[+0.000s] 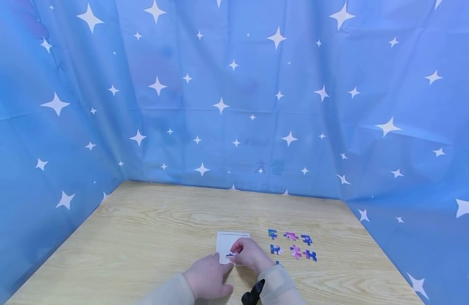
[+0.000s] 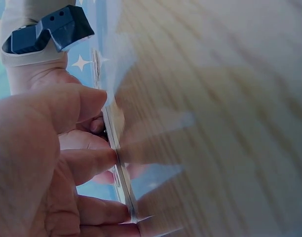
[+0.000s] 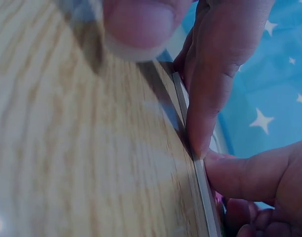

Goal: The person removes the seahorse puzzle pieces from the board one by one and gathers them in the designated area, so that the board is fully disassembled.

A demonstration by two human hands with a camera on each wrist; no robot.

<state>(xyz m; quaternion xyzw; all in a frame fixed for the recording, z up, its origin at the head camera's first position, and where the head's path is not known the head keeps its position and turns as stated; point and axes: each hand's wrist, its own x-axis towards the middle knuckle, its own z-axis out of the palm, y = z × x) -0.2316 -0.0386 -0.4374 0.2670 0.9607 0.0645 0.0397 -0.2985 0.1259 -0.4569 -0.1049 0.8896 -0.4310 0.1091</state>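
A white square puzzle tray (image 1: 222, 242) lies flat on the table. My left hand (image 1: 208, 276) rests at its near left corner, fingertips against the edge; in the left wrist view, the left fingers (image 2: 94, 165) touch the tray's thin rim. Over the tray's lower part, my right hand (image 1: 250, 255) pinches a small dark purple and white jigsaw piece (image 1: 229, 255) between thumb and fingers. In the right wrist view the right thumb (image 3: 240, 173) presses at the tray's edge (image 3: 203, 185), beside a left finger. Most of the piece is hidden by the fingers.
Several loose jigsaw pieces, among them a pink one (image 1: 291, 236) and a blue one (image 1: 310, 255), lie right of the tray; one is partly behind the right sleeve (image 1: 278, 281). A starry blue curtain (image 1: 234, 127) encloses the wooden table (image 1: 162, 224).
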